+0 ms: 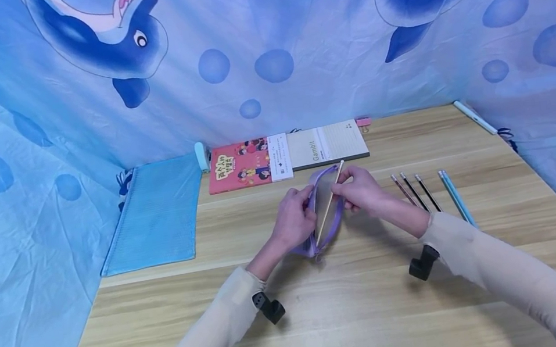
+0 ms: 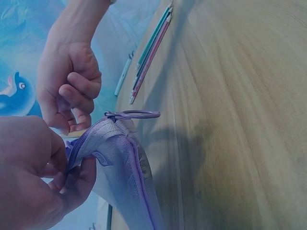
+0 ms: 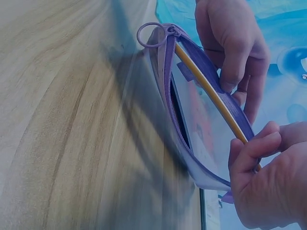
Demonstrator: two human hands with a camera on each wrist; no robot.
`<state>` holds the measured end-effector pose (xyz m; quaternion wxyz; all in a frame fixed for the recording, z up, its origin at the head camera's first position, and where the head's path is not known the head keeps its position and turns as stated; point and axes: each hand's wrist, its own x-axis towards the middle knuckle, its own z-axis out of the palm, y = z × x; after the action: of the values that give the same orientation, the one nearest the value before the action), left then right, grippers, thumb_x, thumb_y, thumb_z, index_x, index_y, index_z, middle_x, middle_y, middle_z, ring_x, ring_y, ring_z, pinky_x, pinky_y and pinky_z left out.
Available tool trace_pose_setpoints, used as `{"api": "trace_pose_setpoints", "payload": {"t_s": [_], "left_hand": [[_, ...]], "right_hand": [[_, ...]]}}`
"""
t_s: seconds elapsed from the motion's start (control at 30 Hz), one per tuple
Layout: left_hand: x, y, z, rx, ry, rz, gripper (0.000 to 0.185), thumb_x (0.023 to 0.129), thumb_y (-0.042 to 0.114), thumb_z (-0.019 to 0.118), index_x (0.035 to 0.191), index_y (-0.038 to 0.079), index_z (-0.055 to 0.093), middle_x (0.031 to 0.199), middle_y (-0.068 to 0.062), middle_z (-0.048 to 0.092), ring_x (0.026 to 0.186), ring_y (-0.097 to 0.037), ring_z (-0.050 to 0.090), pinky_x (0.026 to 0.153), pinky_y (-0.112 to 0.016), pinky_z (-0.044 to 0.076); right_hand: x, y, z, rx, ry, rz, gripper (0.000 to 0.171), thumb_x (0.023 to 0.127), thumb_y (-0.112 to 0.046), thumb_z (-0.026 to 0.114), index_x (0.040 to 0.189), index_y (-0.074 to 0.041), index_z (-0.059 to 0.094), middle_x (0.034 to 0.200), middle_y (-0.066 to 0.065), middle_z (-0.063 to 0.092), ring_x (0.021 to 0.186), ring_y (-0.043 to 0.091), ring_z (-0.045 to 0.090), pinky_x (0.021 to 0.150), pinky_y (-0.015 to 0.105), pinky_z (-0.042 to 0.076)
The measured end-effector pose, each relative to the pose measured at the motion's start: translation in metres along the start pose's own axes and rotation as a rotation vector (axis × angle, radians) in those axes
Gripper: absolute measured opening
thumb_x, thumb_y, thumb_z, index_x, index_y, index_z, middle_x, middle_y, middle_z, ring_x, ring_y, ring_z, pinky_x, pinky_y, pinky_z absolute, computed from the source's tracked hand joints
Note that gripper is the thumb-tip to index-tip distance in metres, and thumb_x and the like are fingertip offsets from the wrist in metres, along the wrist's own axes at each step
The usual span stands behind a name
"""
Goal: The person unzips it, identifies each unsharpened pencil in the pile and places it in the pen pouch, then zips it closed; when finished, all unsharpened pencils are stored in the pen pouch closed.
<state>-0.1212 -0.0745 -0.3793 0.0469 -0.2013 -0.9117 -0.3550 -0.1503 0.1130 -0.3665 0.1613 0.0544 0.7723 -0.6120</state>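
Head view: both my hands meet mid-worktop [image 1: 358,303] over a purple pencil pouch [image 1: 327,214]. L hand [image 1: 294,218] pinches the pouch's near-left lip, fingers curled round the mesh edge, holding the mouth apart. R hand [image 1: 361,189] has a closed grip on a yellow pencil [image 1: 330,200], pinched near its upper end between thumb & fingers. Pencil's long axis runs w/ the pouch's long axis, from far-right down to near-left, lower tip already inside the zip opening, upper end sticking out past my R knuckles. So the pouch lies below & left of my R grip, straight down the line of the pencil; R hand is the one on the pencil, L only steadies the fabric. R wrist view shows the pencil lying along the open zipper edge, ring pull [image 3: 149,33] at the far end of the zip. Spare pencils [image 1: 431,194] lie in a loose row just right of my R hand, apart from it. Behind: red booklet [image 1: 247,164], grey notepad [image 1: 327,143], blue mesh bag [image 1: 156,213] to the left.
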Motion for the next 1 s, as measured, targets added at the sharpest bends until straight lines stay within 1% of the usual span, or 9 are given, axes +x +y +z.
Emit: {"api": "trace_pose_setpoints", "payload": {"t_s": [0.17, 0.4, 0.67, 0.83, 1.0], "left_hand": [[0.001, 0.000, 0.000, 0.010, 0.005, 0.005, 0.059, 0.076, -0.009, 0.060, 0.135, -0.007, 0.058, 0.087, -0.010, 0.056, 0.081, -0.023, 0.052, 0.066, -0.031, 0.048], [0.003, 0.001, 0.001, 0.007, 0.003, 0.003, 0.059, 0.076, -0.010, 0.060, 0.136, -0.008, 0.057, 0.087, -0.010, 0.055, 0.082, -0.022, 0.051, 0.065, -0.030, 0.047], [0.002, 0.002, 0.002, -0.003, -0.009, -0.016, 0.062, 0.075, -0.011, 0.062, 0.137, -0.008, 0.055, 0.089, -0.011, 0.055, 0.081, -0.022, 0.050, 0.065, -0.029, 0.047], [0.001, 0.003, 0.004, 0.022, 0.005, -0.014, 0.062, 0.074, -0.011, 0.063, 0.135, -0.008, 0.057, 0.088, -0.011, 0.055, 0.080, -0.023, 0.050, 0.065, -0.030, 0.046], [0.001, 0.004, 0.006, 0.015, 0.031, -0.049, 0.062, 0.073, -0.012, 0.062, 0.135, -0.006, 0.058, 0.088, -0.011, 0.055, 0.080, -0.023, 0.050, 0.066, -0.031, 0.046]], "right_hand": [[0.000, 0.002, 0.000, -0.006, -0.023, 0.009, 0.020, 0.088, -0.003, 0.061, 0.104, 0.000, 0.048, 0.077, 0.010, 0.065, 0.044, 0.009, 0.046, 0.038, 0.021, 0.037], [-0.001, 0.002, 0.006, -0.015, -0.065, -0.027, 0.017, 0.088, -0.001, 0.061, 0.098, 0.001, 0.048, 0.080, 0.017, 0.069, 0.042, 0.008, 0.047, 0.037, 0.020, 0.037], [-0.004, 0.002, 0.013, -0.044, -0.068, 0.001, 0.014, 0.088, -0.001, 0.061, 0.096, 0.001, 0.050, 0.083, 0.017, 0.069, 0.042, 0.008, 0.049, 0.037, 0.020, 0.038], [-0.005, 0.003, 0.014, -0.051, -0.075, 0.011, 0.012, 0.090, -0.003, 0.060, 0.095, 0.000, 0.050, 0.085, 0.019, 0.070, 0.043, 0.008, 0.049, 0.038, 0.020, 0.037], [-0.004, 0.007, 0.013, -0.023, -0.074, 0.030, 0.009, 0.090, -0.002, 0.059, 0.094, 0.000, 0.050, 0.086, 0.019, 0.069, 0.043, 0.008, 0.048, 0.037, 0.019, 0.037]]}}
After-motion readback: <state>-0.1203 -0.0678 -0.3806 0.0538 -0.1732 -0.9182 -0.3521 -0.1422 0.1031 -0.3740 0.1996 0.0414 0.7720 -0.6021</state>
